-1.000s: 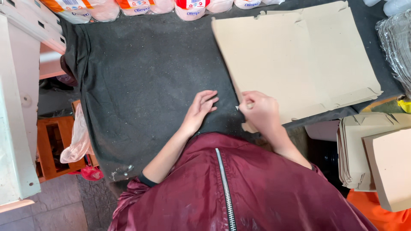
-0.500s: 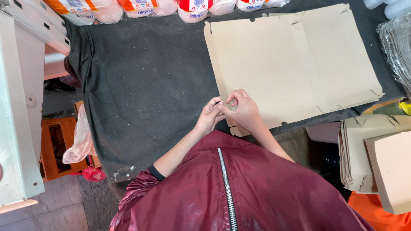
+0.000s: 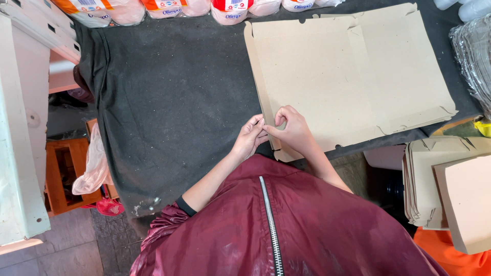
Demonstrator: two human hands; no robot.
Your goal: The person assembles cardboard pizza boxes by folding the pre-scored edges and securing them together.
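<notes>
A large flat cardboard sheet with cut flaps lies on the dark cloth-covered table. My left hand and my right hand meet at the sheet's near left corner. The fingers of both hands pinch the narrow left edge flap there, thumbs and fingertips close together. The part of the corner under my right hand is hidden. My maroon zip jacket fills the bottom of the view.
Plastic bags of goods line the table's far edge. A stack of folded cardboard sits at the right, with clear plastic trays above it. A white cabinet, a wooden crate and a pink bag stand at the left.
My left hand left the cloth, where it lay flat, and joined my right hand at the cardboard's corner. Both hands now pinch the edge flap.
</notes>
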